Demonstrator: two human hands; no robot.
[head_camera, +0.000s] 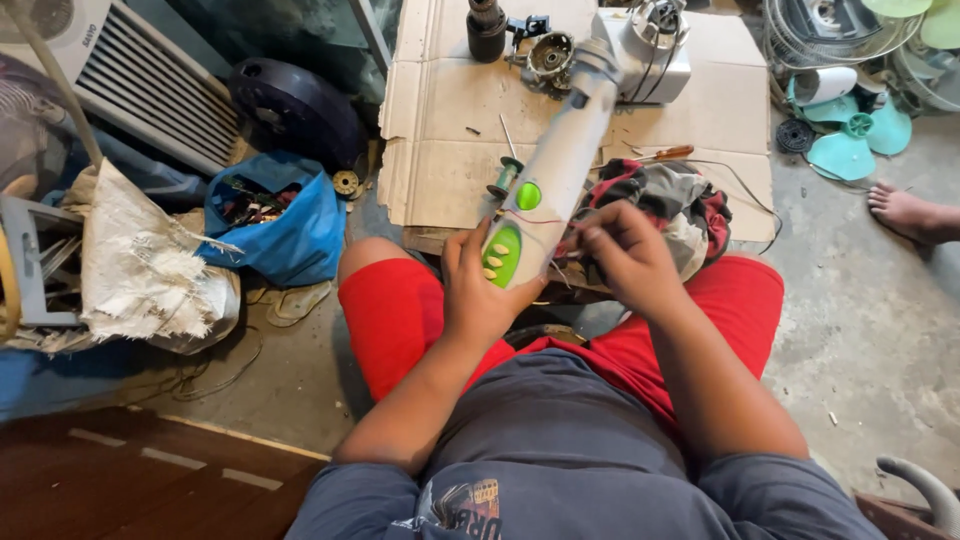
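My left hand (480, 295) has its grip clenched around the lower end of the grey fan column (560, 165), thumb beside the green control panel (503, 255) with its yellow buttons. The column lies tilted across my lap, its top end at the white motor housing (655, 45) on the cardboard sheet (440, 120). My right hand (625, 250) pinches thin wires (575, 225) just beside the column; grip closed on them, I judge. The fan looks already stripped: loose fan blades (850, 140) lie on the floor at right, motor parts are out on the cardboard, and a screwdriver (665, 153) lies near a rag (670, 200). Wiring work looks midway; reassembly is all left.
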